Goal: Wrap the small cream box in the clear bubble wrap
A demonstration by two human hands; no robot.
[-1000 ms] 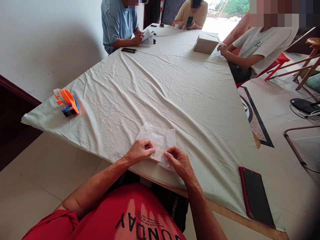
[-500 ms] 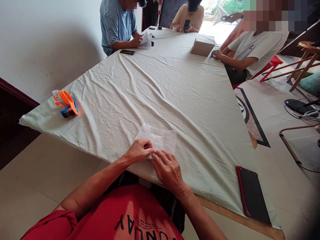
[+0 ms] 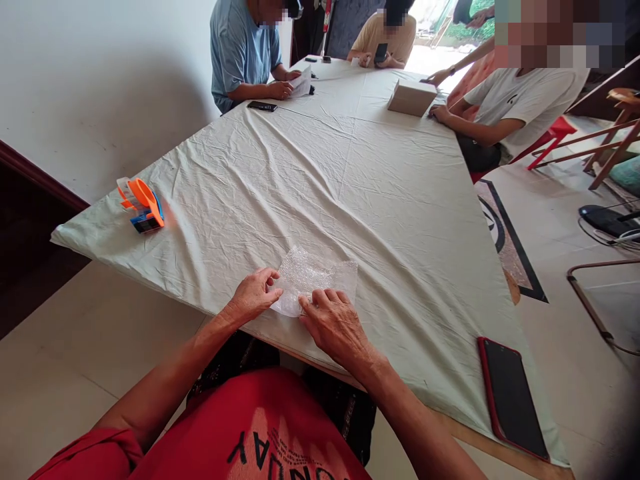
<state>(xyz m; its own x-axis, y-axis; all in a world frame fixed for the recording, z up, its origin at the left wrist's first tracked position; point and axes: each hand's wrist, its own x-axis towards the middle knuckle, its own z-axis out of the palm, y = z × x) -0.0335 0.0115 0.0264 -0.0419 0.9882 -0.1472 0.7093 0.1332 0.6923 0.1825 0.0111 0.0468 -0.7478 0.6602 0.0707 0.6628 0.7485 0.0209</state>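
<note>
A clear sheet of bubble wrap (image 3: 315,270) lies on the cloth close to the table's front edge. My left hand (image 3: 253,293) is at its left edge, fingers apart and curved, with nothing gripped. Over the near part of the sheet rests my right hand (image 3: 336,325), its fingers spread and their tips on the plastic. That hand covers the sheet's lower right part.
An orange and blue tape dispenser (image 3: 145,205) stands at the left. A red-cased phone (image 3: 513,397) lies at the right corner. Farther back are a cardboard box (image 3: 411,98) and a black phone (image 3: 263,106). Several people sit or reach around the far end of the table (image 3: 300,180).
My hands have parted: the left moved left off the near edge of the bubble wrap, and the right opened out over it. A person's arm now reaches in behind the box.
</note>
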